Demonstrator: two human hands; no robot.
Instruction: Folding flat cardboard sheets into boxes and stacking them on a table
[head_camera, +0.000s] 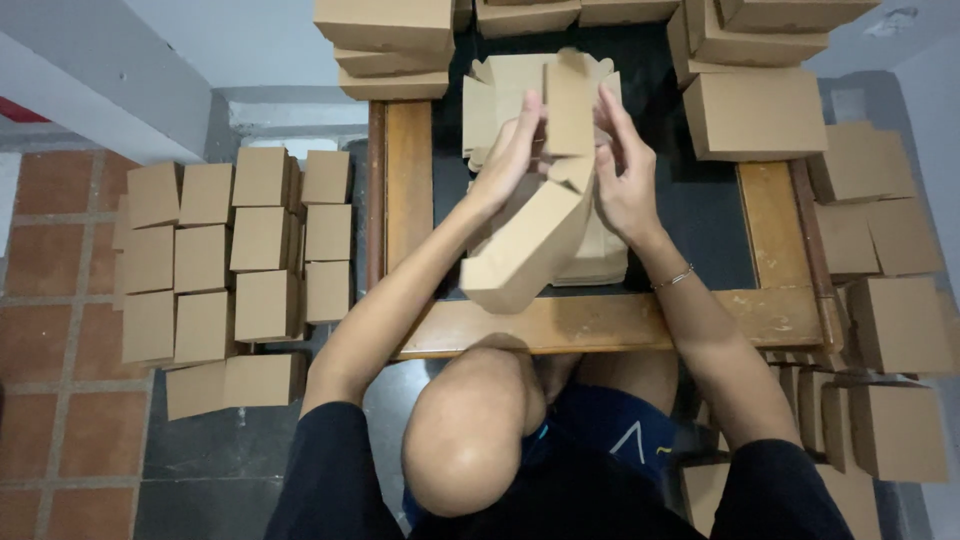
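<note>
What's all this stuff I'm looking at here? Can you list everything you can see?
Half-folded box: one, brown cardboard, held over the table by both hands.
Flat blanks: a small pile, brown, on the table under the hands.
Table: one, wooden frame with a dark top.
Finished boxes on the floor: about twenty, brown, in rows to the left.
Boxes at the far edge: several, brown, stacked on the table.
Boxes on the right: several, brown, piled beside the table.
Floor tiles: reddish, at left.
Bracelet: one, thin, on the right wrist.
Left hand: on the box flap.
Right hand: on the box flap.
</note>
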